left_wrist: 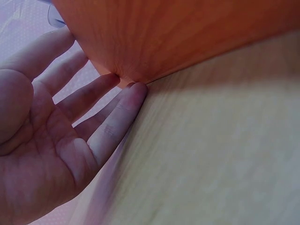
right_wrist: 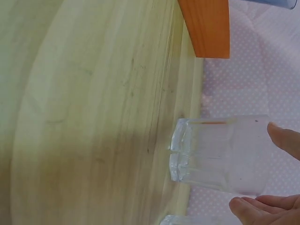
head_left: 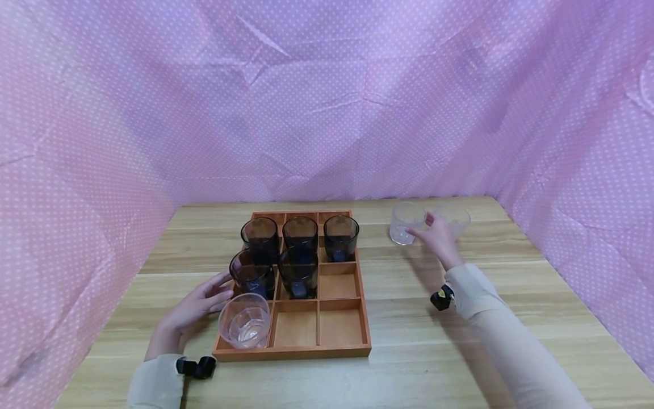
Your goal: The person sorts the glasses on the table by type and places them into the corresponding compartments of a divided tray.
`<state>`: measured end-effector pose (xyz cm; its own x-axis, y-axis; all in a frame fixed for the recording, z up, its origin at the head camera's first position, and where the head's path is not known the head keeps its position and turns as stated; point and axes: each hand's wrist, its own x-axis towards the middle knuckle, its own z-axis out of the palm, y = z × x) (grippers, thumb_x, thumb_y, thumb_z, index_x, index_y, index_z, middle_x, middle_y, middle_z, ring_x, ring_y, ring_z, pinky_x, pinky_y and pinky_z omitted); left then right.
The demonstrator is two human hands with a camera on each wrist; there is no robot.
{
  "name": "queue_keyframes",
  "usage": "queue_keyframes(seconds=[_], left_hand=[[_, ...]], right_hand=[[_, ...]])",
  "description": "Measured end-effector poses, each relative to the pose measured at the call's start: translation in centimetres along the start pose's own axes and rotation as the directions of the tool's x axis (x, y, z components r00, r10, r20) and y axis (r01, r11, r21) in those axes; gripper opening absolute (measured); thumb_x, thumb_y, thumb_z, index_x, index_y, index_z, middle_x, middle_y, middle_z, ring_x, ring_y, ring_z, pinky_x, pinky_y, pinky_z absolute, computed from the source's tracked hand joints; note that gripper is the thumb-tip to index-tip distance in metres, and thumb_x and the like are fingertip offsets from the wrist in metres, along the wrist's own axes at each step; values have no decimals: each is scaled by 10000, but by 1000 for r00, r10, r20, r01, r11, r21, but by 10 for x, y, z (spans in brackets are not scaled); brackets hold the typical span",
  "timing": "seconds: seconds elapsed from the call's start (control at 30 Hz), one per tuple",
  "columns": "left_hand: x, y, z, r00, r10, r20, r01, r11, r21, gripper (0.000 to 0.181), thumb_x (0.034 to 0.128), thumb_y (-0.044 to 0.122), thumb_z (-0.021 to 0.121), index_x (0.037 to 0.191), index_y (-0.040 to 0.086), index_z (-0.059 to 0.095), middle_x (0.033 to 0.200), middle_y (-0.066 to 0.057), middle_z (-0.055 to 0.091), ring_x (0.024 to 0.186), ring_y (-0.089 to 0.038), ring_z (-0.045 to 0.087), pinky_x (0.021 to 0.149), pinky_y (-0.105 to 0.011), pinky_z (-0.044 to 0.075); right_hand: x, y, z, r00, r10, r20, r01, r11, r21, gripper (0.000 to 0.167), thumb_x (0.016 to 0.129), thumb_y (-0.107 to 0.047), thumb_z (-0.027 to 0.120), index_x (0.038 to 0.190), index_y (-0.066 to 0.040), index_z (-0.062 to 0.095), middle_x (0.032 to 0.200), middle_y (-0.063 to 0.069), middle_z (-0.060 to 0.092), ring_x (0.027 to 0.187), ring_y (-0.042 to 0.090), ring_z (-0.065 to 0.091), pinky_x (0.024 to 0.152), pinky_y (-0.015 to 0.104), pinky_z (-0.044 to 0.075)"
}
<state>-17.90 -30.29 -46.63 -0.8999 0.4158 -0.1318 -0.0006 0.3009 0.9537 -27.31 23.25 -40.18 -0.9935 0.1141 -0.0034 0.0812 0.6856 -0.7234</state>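
My left hand (head_left: 199, 304) rests beside the left edge of a wooden compartment tray (head_left: 291, 354); the left wrist view shows fairly straight fingertips touching the tray's corner. At the back right, my right hand (head_left: 438, 237) reaches to a clear glass (head_left: 401, 227) standing on the table. Its thumb and fingers lie on either side of the glass's rim, close to it; firm contact cannot be made out. Behind the hand stands a second clear glass (head_left: 461, 218), partly hidden. Another clear glass (head_left: 244, 321) sits in the tray's front left compartment.
Several dark tinted glasses (head_left: 341, 236) fill the tray's back row and the left and middle compartments of its middle row. The wooden table (head_left: 409, 329) extends around the tray. Pink dotted cloth (head_left: 327, 113) hangs behind and at both sides.
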Motion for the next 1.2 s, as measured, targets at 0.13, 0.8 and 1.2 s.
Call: queue_keyframes(seconds=[0.13, 0.8, 1.2], left_hand=[[0, 1, -3, 1000, 18, 13, -18, 1000, 7, 674, 1016, 192, 497, 1533, -31, 125, 1533, -386, 141, 1172, 91, 458, 904, -158, 465], [1, 0, -2, 1000, 22, 19, -22, 1000, -4, 664, 1019, 188, 489, 1531, -33, 128, 1543, -374, 120, 1158, 120, 449, 907, -154, 465], [1, -1, 1, 1000, 13, 6, -13, 1000, -1, 678, 1018, 200, 492, 1540, -11, 115, 1544, -369, 139, 1113, 184, 440, 900, -142, 461]], right_hand=[[6, -2, 3, 999, 41, -7, -41, 999, 13, 904, 878, -302, 695, 1494, 105, 173, 1499, 329, 313, 1381, 449, 342, 1153, 495, 287], [11, 7, 15, 994, 6, -105, 7, 993, 118, 887, 787, -305, 799, 1440, 84, 342, 1419, 305, 455, 1319, 419, 433, 1110, 485, 365], [-10, -2, 13, 995, -48, -89, 62, 984, 167, 835, 761, -219, 825, 1410, 87, 398, 1397, 293, 493, 1300, 428, 467, 1098, 467, 387]])
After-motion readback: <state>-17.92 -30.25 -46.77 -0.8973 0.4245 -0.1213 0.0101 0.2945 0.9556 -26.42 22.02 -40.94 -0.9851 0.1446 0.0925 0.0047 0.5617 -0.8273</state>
